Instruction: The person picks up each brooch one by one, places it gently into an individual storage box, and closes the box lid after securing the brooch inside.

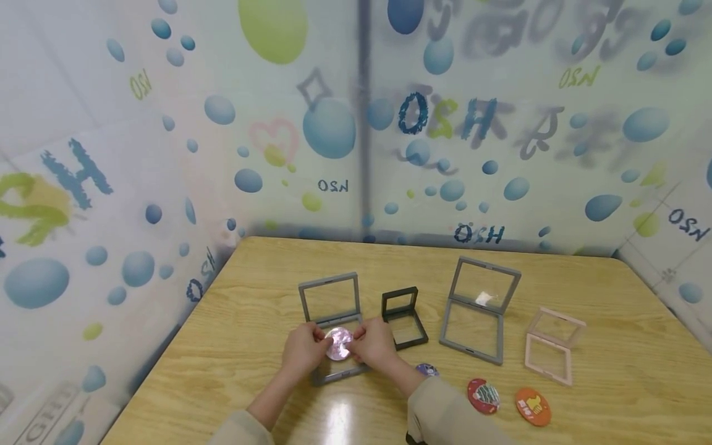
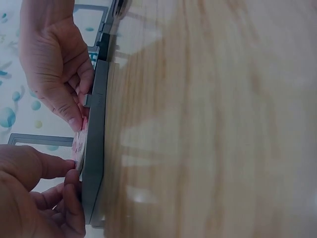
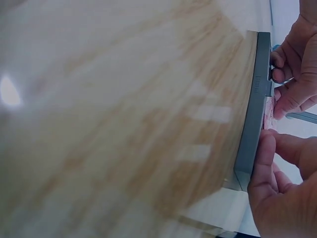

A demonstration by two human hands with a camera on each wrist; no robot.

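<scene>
A shiny pink round badge (image 1: pixel 339 343) is held over the lower half of an open grey frame (image 1: pixel 340 375). My left hand (image 1: pixel 303 351) pinches its left edge between thumb and fingers. At the opposite edge, my right hand (image 1: pixel 377 343) pinches it the same way. The left wrist view shows the badge (image 2: pixel 79 148) edge-on, low behind the front side of the grey frame (image 2: pixel 96 144). In the right wrist view, fingertips of the right hand (image 3: pixel 287 183) come right up to the frame's side, and only a sliver of the badge (image 3: pixel 269 113) shows.
Right of my hands stand an open black frame (image 1: pixel 408 330), a larger grey frame (image 1: pixel 473 355) and a pink frame (image 1: pixel 547 374). Nearer me lie a blue badge (image 1: pixel 427 369), partly behind my right arm, a red badge (image 1: pixel 483 396) and an orange badge (image 1: pixel 533 406) on the wooden table (image 1: pixel 222 364).
</scene>
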